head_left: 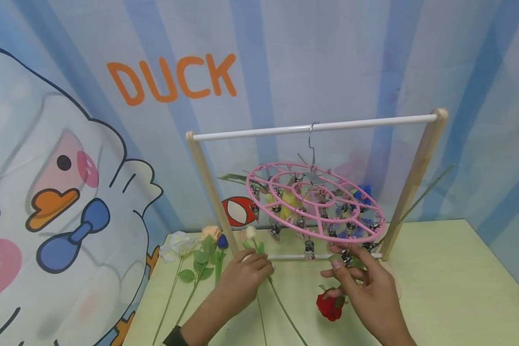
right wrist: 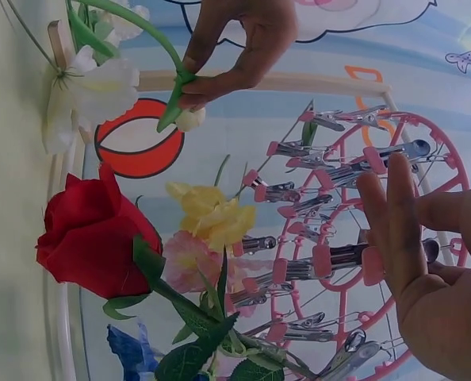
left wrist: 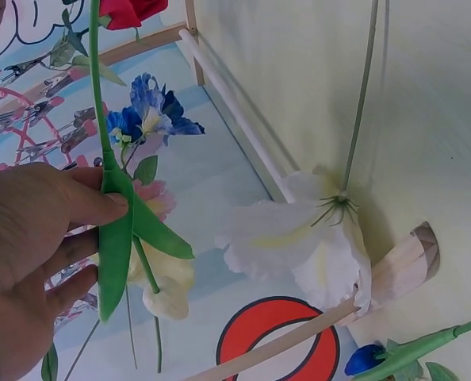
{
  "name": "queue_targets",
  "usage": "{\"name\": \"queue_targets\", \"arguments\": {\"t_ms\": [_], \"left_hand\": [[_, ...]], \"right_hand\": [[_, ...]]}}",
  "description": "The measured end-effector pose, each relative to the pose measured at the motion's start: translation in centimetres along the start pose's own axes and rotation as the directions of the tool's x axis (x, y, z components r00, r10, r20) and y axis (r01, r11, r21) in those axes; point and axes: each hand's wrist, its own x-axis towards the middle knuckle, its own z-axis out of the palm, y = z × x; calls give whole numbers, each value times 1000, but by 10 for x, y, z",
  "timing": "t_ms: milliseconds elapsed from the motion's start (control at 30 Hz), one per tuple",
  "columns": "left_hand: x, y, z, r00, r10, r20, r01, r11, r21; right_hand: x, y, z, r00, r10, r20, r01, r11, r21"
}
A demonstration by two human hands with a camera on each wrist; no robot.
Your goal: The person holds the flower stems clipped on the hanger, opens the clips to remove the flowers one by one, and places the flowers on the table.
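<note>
White tulip (head_left: 251,232): smooth, rounded bud on a slim green stem, with long, blade-shaped leaves. Location: in the left hand (head_left: 246,276), low in front of the stand's left side. Thumb and finger pinch the stem where the leaves join.

Right hand (head_left: 369,283): at the near rim of the rack. Thumb and forefinger pinch a metal clip (head_left: 347,259), shiny, with pink-coated tips; the other fingers extend loosely.

Rack (head_left: 320,225): pink, plastic-looking, concentric oval rings joined by spokes, many clips dangling beneath. A wire hook hangs it from the smooth white rod (head_left: 372,123) of a stand with pale wood posts (head_left: 419,178).

Red rose (head_left: 330,305): just below the right hand, head downward; layered, cloth-like petals, dark green leaves. Among the clips, a yellow flower (right wrist: 212,214) with crumpled petals and a ruffled blue flower (head_left: 363,194).

Left on the pale table (head_left: 450,269): broad, wavy white flower (head_left: 181,245), peach flower (head_left: 211,232), small blue bud (head_left: 222,241). Behind: striped, creased fabric backdrop (head_left: 328,57).
</note>
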Motion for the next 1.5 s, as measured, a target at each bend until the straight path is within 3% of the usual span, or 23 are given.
{"name": "queue_targets", "arguments": {"t_ms": [300,433,733,1000,1367,1500], "left_hand": [[4,6,7,999,43,33,-43,999,12],[4,9,12,997,60,48,-61,998,17],[5,16,29,996,94,8,-94,996,-10],[2,22,52,991,131,13,-130,991,-34],[-7,22,83,993,116,-10,-116,993,-5],[-11,21,90,995,103,-4,-103,994,-33]], "right_hand": [[-1,2,-5,996,59,-64,-64,995,-77],[-2,2,-8,996,47,-81,-55,994,-99],[-5,-1,-16,990,76,-121,-91,987,-129],[-9,-3,-20,990,51,-133,-65,992,-104],[-8,-3,-27,974,-64,-217,34,990,-137],[-8,-3,-28,966,-80,-245,44,988,-147]]}}
